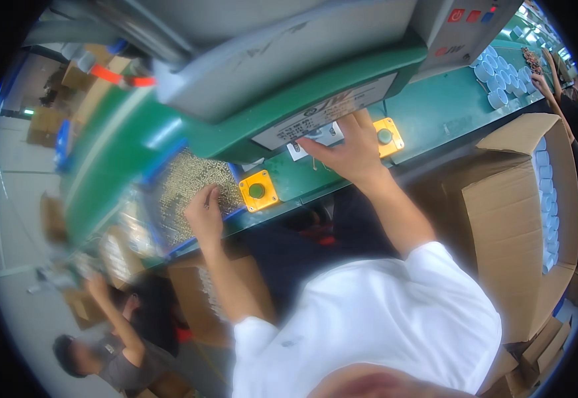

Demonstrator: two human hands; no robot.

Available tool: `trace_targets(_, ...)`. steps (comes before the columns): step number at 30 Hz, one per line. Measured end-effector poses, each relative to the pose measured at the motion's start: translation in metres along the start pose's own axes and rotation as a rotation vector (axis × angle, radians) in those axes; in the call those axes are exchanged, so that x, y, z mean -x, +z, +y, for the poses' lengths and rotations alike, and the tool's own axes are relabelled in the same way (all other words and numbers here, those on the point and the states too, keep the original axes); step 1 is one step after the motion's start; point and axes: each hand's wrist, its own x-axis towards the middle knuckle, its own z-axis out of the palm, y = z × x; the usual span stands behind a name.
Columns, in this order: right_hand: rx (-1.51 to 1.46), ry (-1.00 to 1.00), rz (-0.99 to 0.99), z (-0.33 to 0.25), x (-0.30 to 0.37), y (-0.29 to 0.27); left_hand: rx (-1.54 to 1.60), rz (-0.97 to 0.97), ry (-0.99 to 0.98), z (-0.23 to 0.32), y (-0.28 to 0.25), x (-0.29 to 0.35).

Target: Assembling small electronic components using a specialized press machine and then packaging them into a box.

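My left hand [204, 211] is closed, fingertips pinched together, at the right side of a blue-edged tray [233, 174] full of small brass-coloured metal pieces [192, 182]. Whatever sits in that pinch is too small to make out. My right hand [352, 151] reaches under the front of a green and grey machine head [302, 99], its thumb stretched out to the left and apart from the fingers. The machine's lower edge partly hides those fingertips. Beside the thumb is a white and grey plate or fixture [325, 136] on the green bench.
Yellow boxes with green push buttons flank the work spot: a left button box [258, 191] and a right button box [388, 137]. Pale blue cups [498, 76] stand at far right. An open carton [508, 219] holds more cups. Co-workers sit on both sides.
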Motion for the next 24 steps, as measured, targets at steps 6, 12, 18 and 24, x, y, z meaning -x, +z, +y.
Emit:
trace_targets(6,-0.031,0.046,-0.1,0.001,-0.004,-0.001,0.001,0.013,0.016,-0.001,0.001,0.002)
trace_targets(12,0.028,0.222,-0.358,-0.007,-0.011,-0.013,-0.021,0.015,0.019,-0.001,0.001,0.0)
trace_targets(18,0.19,0.139,0.022,0.036,0.038,-0.059,0.079,-0.01,0.149,0.014,-0.002,0.008)
trace_targets(24,0.164,0.099,-0.08,0.073,0.07,-0.084,0.116,0.087,0.492,0.064,0.032,0.032)
